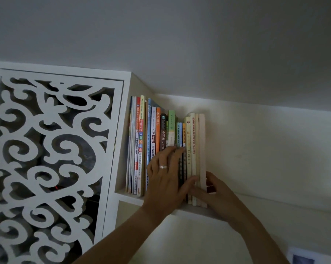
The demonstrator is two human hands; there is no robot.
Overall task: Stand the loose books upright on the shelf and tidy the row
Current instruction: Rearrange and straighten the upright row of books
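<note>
Right hand [216, 189] at the row's open end — grip curled round the foot of the last cream books [198, 149]. Left hand [165, 174] lies flat, fingers straight, against the middle spines. Row of books [157, 134] stands upright on the white shelf [130, 199], butted to the fretwork cabinet [52, 149]. Judgement: thin paperbacks, light, floppy, glossy — squeeze low from both ends. Hidden: lower spines behind hands, right fingertips, shelf depth.
</note>
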